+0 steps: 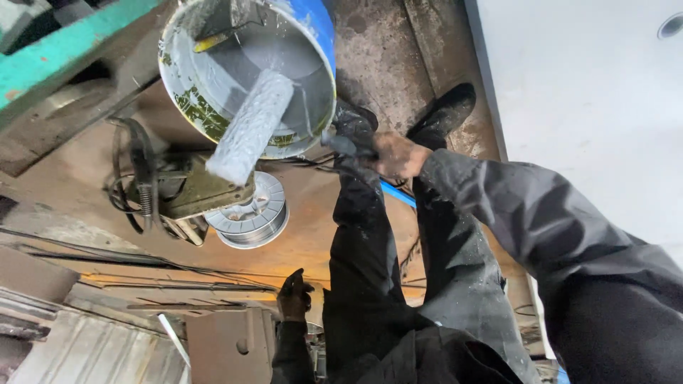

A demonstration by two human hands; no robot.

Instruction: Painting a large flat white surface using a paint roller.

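Observation:
My right hand [398, 153] grips the dark handle of a paint roller [249, 128]. The roller's sleeve is coated in grey paint and hangs over the rim of a round bucket [324, 43], blue outside and smeared with grey paint inside. My left hand [293, 291], in a dark glove, hangs low beside my left leg, apart from everything. Its fingers are loosely curled and I cannot make out anything in it. My dark trousers and black shoes [445, 110] stand just right of the bucket.
A silver wire spool [252, 213] and a grimy machine with black cables [142, 178] sit below the bucket on the rusty floor. A white-painted panel [590, 107] fills the right side. A green beam [57, 50] crosses the top left. A blue hose [398, 193] runs behind my leg.

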